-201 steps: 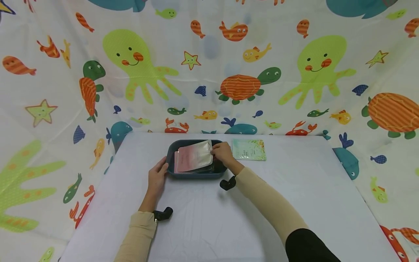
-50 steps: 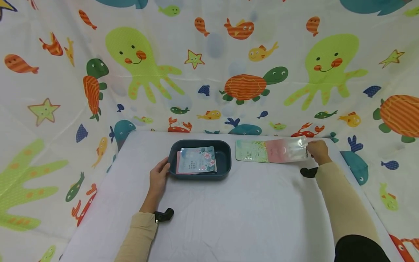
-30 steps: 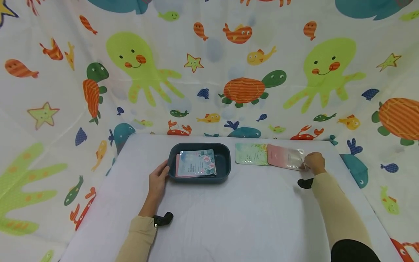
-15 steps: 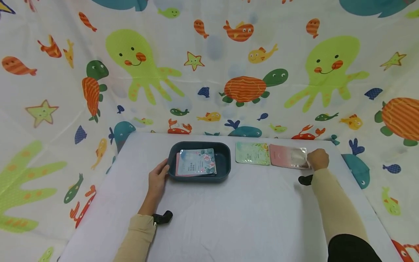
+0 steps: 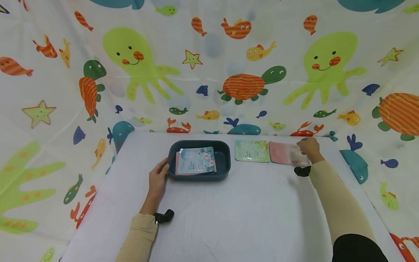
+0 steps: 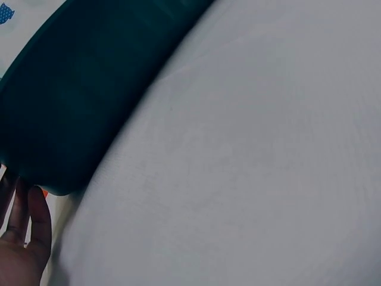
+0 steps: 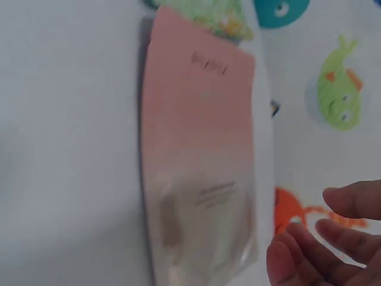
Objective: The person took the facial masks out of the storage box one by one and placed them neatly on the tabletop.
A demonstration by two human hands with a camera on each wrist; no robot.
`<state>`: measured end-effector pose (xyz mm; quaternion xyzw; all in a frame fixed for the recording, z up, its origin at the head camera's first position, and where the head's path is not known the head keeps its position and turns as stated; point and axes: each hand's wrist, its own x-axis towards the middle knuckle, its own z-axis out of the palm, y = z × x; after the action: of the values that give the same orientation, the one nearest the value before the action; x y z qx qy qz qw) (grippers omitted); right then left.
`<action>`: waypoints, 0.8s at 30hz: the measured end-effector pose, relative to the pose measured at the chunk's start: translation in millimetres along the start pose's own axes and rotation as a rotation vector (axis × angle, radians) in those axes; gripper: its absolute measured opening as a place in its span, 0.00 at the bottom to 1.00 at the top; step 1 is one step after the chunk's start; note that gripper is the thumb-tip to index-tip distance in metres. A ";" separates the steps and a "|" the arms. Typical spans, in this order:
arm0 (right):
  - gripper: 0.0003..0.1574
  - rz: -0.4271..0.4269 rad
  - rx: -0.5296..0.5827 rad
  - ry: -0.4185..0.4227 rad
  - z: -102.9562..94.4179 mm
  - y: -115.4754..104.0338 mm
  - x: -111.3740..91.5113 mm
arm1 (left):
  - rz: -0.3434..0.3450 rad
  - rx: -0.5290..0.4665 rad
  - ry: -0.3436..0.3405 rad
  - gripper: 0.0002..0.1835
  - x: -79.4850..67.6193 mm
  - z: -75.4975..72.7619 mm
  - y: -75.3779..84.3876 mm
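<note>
My left hand (image 5: 158, 181) rests against the left end of a dark blue-green tray (image 5: 224, 174). In the left wrist view, the fingers (image 6: 39, 215) lie fairly straight along the tray's outer wall. A stack of sheet mask packets, topped by a light blue floral packet (image 5: 196, 160), lies in the tray. To the right, a green sheet mask packet (image 5: 252, 150) lies on the table beside a pink-and-silver one (image 7: 199, 131). My right hand (image 5: 309, 147) hovers over the pink packet's right end. Its loosely bent fingers (image 7: 348, 238) hold nothing in the right wrist view.
A white cloth covers the table (image 5: 248, 211). Behind and beside it hangs a white curtain (image 5: 209, 72) printed with sea animals. A black wrist device (image 5: 164, 216) sits on the left wrist and another (image 5: 302, 171) on the right.
The pink packet has gone from the tray to the table, right of the green one, exposing the blue packet. My right hand has let it go and risen slightly. The left hand has stayed.
</note>
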<state>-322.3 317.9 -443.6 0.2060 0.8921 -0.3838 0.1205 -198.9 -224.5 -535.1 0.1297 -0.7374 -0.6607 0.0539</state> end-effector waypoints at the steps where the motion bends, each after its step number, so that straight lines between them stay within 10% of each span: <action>1: 0.33 -0.027 0.023 -0.017 0.4 -1.1 2.3 | -0.003 0.003 0.002 0.25 -0.2 0.2 0.5; 8: 0.33 -0.130 0.119 -0.079 11.2 -25.9 4.6 | 0.011 0.019 0.022 0.26 0.8 1.6 0.8; 16: 0.35 -0.020 0.417 -0.154 36.3 -42.6 -18.1 | 0.002 -0.001 0.020 0.25 0.3 1.0 -1.3; 24: 0.34 -0.048 0.466 -0.249 61.9 -53.3 -40.3 | 0.010 -0.006 -0.003 0.25 -0.1 0.4 -1.9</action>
<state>-307.6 228.3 -436.5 0.1583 0.7626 -0.6038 0.1696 -198.7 -224.2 -537.0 0.1251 -0.7362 -0.6627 0.0564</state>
